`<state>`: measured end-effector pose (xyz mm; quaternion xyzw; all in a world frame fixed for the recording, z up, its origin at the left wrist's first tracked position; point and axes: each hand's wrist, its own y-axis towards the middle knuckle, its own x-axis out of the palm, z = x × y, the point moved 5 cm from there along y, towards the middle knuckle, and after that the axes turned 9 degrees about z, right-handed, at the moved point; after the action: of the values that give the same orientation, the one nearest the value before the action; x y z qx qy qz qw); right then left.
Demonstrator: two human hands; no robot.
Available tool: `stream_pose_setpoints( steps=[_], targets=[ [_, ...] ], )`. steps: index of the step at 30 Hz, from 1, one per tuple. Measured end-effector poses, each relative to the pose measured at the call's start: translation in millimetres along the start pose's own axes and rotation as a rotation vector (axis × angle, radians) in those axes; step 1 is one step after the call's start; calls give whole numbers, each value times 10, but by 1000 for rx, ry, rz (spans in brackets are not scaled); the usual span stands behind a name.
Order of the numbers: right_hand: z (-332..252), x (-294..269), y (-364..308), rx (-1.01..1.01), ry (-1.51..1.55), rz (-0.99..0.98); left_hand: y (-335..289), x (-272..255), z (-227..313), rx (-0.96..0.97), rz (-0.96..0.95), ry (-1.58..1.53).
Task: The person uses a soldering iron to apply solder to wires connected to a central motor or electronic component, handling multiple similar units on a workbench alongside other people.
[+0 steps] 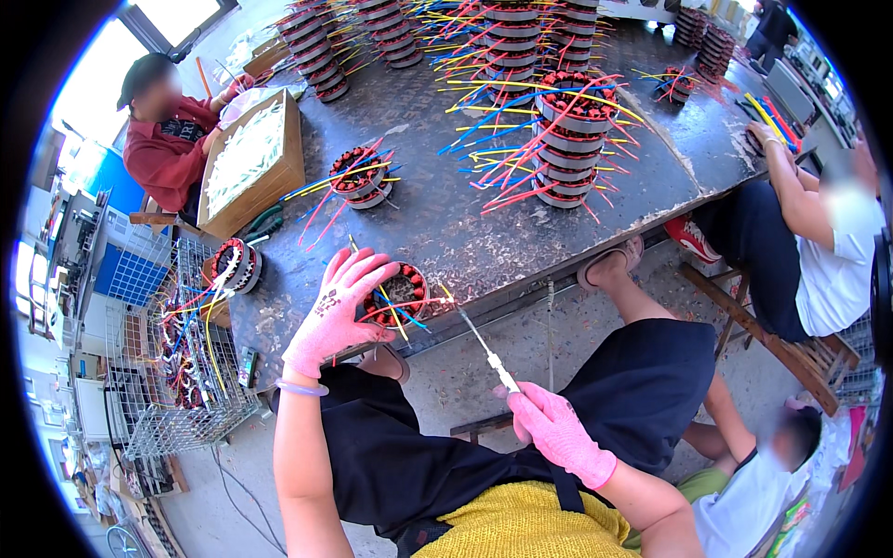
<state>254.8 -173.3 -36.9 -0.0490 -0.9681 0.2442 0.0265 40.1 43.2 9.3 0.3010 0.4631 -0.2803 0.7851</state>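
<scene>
My left hand (333, 312), in a pink glove, rests on a round motor stator (402, 293) with copper windings and red, yellow and blue wires, at the near edge of the dark metal table (446, 223). My right hand (556, 430), also pink-gloved, grips a thin white-handled tool (484, 349) whose tip points up toward the stator's wires. I wear a black apron over a yellow top.
Stacks of stators (569, 139) with long coloured wires crowd the table's far side. A wooden box (251, 163) sits at its left end, a wire basket (177, 363) of stators beside it. Three other people sit nearby: one at far left, two at right.
</scene>
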Motion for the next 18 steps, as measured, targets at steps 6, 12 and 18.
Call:
stream_pose_setpoints(
  steps=[6,12,18],
  targets=[
    [17,7,-5,9,18,13,8,-17,26,20,25,5],
    [27,-2,-5,12,26,17,10,-6,10,-5,-9,6],
    [-16,11,-17,28,40,18,2,-2,9,-10,-11,7]
  ],
)
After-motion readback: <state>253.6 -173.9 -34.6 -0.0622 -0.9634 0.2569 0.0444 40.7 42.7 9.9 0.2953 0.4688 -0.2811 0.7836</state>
